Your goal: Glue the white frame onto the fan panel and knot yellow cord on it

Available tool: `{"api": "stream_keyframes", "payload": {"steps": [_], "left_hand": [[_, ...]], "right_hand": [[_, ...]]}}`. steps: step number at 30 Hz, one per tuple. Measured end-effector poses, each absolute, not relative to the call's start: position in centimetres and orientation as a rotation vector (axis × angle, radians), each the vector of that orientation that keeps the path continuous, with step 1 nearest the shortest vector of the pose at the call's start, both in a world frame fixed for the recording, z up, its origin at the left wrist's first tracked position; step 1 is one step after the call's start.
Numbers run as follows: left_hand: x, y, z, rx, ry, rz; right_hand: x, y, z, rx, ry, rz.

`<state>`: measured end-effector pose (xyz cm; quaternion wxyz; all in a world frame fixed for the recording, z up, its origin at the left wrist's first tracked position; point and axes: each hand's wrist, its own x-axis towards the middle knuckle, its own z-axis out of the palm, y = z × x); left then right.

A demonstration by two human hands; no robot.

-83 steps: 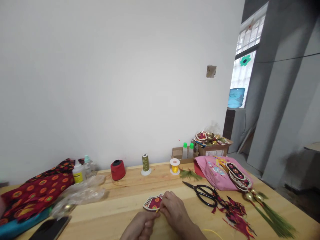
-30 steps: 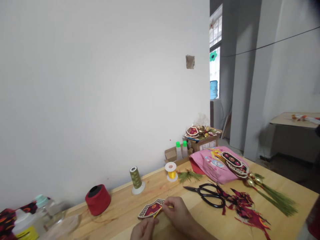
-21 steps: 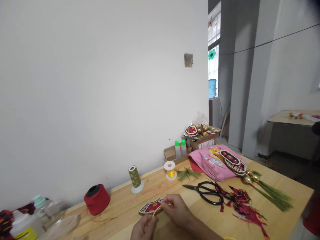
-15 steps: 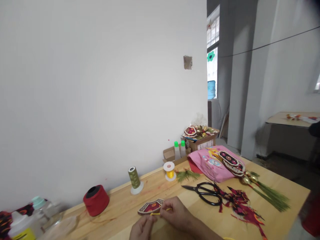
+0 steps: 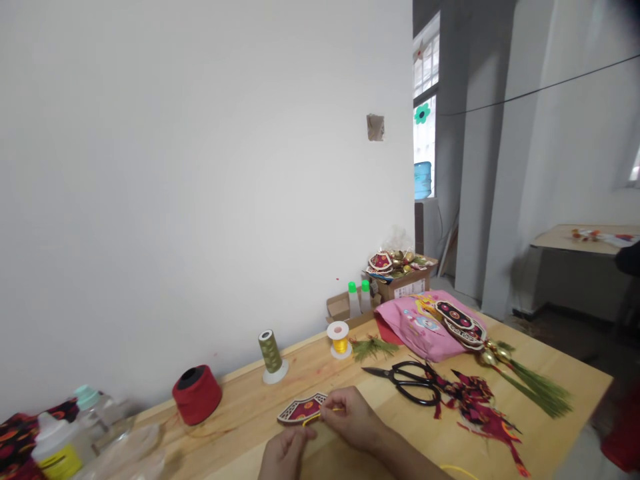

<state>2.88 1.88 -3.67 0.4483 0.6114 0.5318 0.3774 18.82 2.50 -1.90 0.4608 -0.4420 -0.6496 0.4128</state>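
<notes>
Between my two hands runs a thin yellow cord (image 5: 311,419). My right hand (image 5: 353,418) pinches it with thumb and forefinger. Close by on the left, my left hand (image 5: 286,453) has its fingers pressed together at the cord's other end. Just beyond the fingers lies a fan-shaped ornament (image 5: 301,409) with a dark red patterned face and a pale cut-out border; my right hand covers its right end. Another stretch of yellow cord shows on the table below my right forearm.
Black-handled scissors (image 5: 414,383) lie to the right, touching dark red fabric scraps (image 5: 483,407). Along the wall stand a red yarn cone (image 5: 197,397), a green thread cone (image 5: 271,353) and a yellow cord spool (image 5: 340,343). A pink bag (image 5: 417,327) carries tasselled ornaments. Glue bottles (image 5: 55,443) stand left.
My hands have drawn slightly apart, the left one lower, and the yellow cord between them now slants upward to the right. The view has shifted a little.
</notes>
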Motion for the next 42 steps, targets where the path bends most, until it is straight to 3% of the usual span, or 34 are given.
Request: {"api": "stream_keyframes", "payload": {"steps": [34, 42], "left_hand": [[3.7, 1.2, -2.4, 1.657, 1.389, 0.815], [3.8, 1.3, -3.0, 1.572, 1.451, 0.902]], "right_hand": [[18.9, 3.2, -2.9, -1.271, -1.565, 0.74], [19.0, 2.8, -2.0, -1.191, -1.616, 0.867]]}}
